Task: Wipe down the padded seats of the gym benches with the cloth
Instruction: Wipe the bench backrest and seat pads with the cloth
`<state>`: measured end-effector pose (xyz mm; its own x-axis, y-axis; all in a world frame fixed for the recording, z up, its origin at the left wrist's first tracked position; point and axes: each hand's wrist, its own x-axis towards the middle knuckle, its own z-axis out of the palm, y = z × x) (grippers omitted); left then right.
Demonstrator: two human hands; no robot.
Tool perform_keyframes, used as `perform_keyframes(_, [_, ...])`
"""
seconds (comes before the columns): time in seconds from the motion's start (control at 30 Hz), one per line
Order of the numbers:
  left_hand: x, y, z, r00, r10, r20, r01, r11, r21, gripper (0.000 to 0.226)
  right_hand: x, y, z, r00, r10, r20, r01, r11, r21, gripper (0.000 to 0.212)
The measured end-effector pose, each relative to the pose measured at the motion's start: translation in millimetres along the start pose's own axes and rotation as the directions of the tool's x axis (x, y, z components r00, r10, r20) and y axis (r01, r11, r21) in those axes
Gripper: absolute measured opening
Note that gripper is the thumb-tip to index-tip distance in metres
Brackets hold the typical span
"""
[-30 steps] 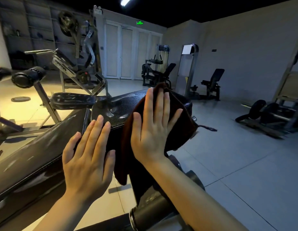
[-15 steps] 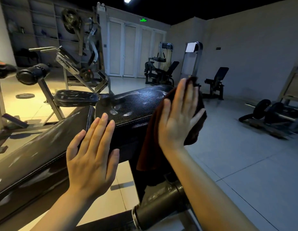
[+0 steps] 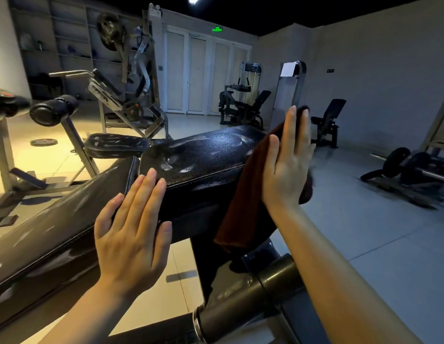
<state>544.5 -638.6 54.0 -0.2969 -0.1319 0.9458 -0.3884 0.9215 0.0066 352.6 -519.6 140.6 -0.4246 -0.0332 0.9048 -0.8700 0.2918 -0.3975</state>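
A black padded seat point(image 3: 201, 155) sits in the middle of the head view, its leather top shiny with damp streaks. The long backrest pad point(image 3: 52, 219) slopes down to the lower left. A dark brown cloth point(image 3: 243, 207) hangs over the seat's right end. My right hand point(image 3: 286, 165) presses the cloth flat against that end, fingers straight and pointing up. My left hand point(image 3: 134, 227) rests flat with straight fingers on the seat's near left corner, over the gap between the two pads.
The bench's steel frame tube point(image 3: 253, 301) runs below my right forearm. Another bench with a roller pad point(image 3: 54, 110) stands at the left. Weight machines point(image 3: 240, 108) line the back wall. Barbell plates point(image 3: 399, 165) lie on the floor at right. A loose plate point(image 3: 43, 142) lies far left.
My right hand slid the cloth from the seat's top to the right and down over its right end. My left hand stayed flat on the near corner.
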Motion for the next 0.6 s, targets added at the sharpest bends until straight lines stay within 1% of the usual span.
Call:
perform_keyframes(0.1, [0.4, 0.8, 1.6, 1.000, -0.001, -0.019, 0.001, 1.000, -0.001, 0.052, -6.9, -2.2, 4.3, 1.000, -0.027, -0.004, 0.027, 1.000, -0.013, 0.066])
perform_keyframes(0.17, [0.2, 1.6, 2.4, 1.000, -0.006, -0.024, 0.006, 1.000, -0.002, 0.051, -18.8, -9.6, 9.1, 0.998, -0.054, 0.013, 0.055, 0.996, -0.073, 0.064])
perform_keyframes(0.27, [0.4, 1.5, 2.1, 1.000, -0.018, -0.020, 0.018, 1.000, -0.011, 0.052, -34.6, -20.5, 13.3, 0.990, -0.127, 0.056, 0.135, 0.979, -0.151, 0.058])
perform_keyframes(0.4, [0.1, 2.9, 1.0, 0.999, -0.029, -0.016, 0.029, 0.999, -0.021, 0.051, -47.3, -27.8, 12.2, 0.974, -0.200, 0.108, 0.217, 0.959, -0.181, 0.053])
perform_keyframes(0.43, [0.3, 3.0, 0.8, 1.000, -0.029, -0.012, 0.029, 0.999, -0.019, 0.052, -51.7, -28.2, 11.3, 0.960, -0.244, 0.140, 0.266, 0.948, -0.176, 0.053])
perform_keyframes(0.53, [1.1, 2.7, -0.8, 1.000, -0.023, -0.002, 0.023, 1.000, -0.020, 0.052, -64.9, -27.2, 8.8, 0.883, -0.401, 0.245, 0.443, 0.884, -0.148, 0.050])
perform_keyframes(0.6, [1.3, 2.8, -1.8, 1.000, -0.016, -0.001, 0.016, 1.000, -0.020, 0.052, -64.7, -23.5, 5.3, 0.860, -0.434, 0.270, 0.478, 0.870, -0.123, 0.049])
